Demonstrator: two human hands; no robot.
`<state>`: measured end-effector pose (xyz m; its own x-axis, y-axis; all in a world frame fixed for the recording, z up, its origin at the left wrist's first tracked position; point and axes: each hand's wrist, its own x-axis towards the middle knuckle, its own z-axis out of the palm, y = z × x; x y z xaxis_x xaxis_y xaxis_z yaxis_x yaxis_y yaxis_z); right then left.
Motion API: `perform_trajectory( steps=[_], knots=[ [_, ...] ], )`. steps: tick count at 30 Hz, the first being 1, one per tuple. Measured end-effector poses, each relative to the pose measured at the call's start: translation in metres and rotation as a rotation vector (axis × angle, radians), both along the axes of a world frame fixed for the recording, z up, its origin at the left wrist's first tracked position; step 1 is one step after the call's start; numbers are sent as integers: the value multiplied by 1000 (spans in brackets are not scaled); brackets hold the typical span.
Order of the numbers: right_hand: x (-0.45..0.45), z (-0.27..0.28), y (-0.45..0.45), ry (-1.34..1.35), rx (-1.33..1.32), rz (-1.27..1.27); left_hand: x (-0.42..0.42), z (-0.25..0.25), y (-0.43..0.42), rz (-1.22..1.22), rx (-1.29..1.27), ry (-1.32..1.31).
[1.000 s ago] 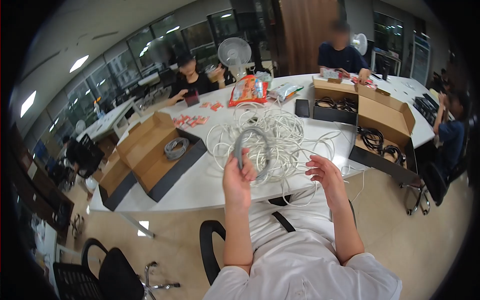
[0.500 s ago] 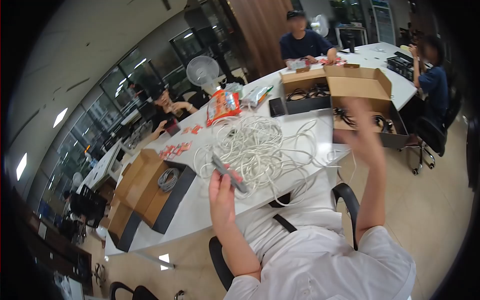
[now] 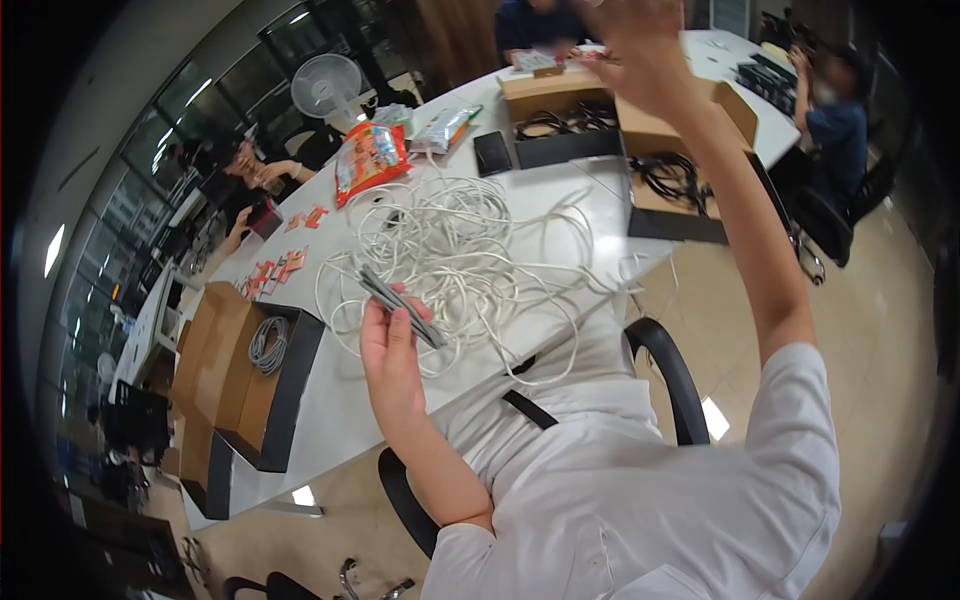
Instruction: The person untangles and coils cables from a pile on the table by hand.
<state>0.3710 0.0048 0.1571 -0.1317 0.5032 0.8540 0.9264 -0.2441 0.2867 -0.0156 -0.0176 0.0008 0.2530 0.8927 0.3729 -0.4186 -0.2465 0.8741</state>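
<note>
My left hand (image 3: 392, 345) is closed around a folded bundle of grey cable (image 3: 380, 288), held above the near part of the white table (image 3: 300, 400). Right behind and beneath it spreads a large tangled heap of white cable (image 3: 455, 225), its loops reaching toward the table's near edge. My right hand (image 3: 645, 65) is raised high at the top of the view, in front of the open boxes. It is blurred and partly cut off by the frame, but its fingers look apart and I see nothing in them.
An open box (image 3: 290, 400) with a grey cable coil (image 3: 269, 345) stands at left. Two open boxes of black cables (image 3: 570, 120) are at the back right. A red-orange bag (image 3: 372, 160), a black phone-like object (image 3: 492, 153) and small red packets (image 3: 275, 270) lie around. Several people sit nearby.
My right hand has swung up and away from the right side of the table to the top of the view. The view has shifted; my left hand still grips the grey cable.
</note>
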Motion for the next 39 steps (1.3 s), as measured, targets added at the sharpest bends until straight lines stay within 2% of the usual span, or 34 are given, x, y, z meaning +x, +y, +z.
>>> perform_trajectory(
  steps=[1,2,4,6,9,13,15,18,22,25,28,29,32,35,38,39],
  knots=[
    [-3,14,3,202,-146,-312,4,1,7,-5,6,-11],
    [26,2,16,226,384,37,10,2,12,4,-2,2],
    [6,5,36,-60,480,370,9,4,15,55,-52,51],
    [-26,-6,42,-141,318,399,6,4,20,27,-60,46],
    [-53,-38,57,1,39,438,-11,9,28,-33,-98,75],
    [-90,-53,72,-77,-563,471,-37,16,43,-109,-183,47],
    [-98,-54,88,-38,-858,612,-51,19,51,-138,-254,-7],
    [-106,-58,112,164,-1263,665,-90,19,60,-196,-334,-73],
    [-124,-66,142,137,-1332,691,-139,25,62,-15,-284,-67],
    [-138,-72,163,54,-1332,764,-172,44,58,413,-323,286],
    [-157,-73,177,52,-1325,845,-219,53,73,614,-210,477],
    [-163,-74,181,51,-1325,871,-233,56,81,669,-262,505],
    [-178,-76,187,-1,-1331,903,-296,34,112,744,-360,782],
    [-185,-78,190,-11,-1326,902,-347,-3,137,849,-275,1350],
    [-185,-81,193,22,-1384,860,-373,-28,156,828,-376,1480],
    [-186,-81,192,15,-1382,856,-377,-29,158,750,-396,1541]
  ],
)
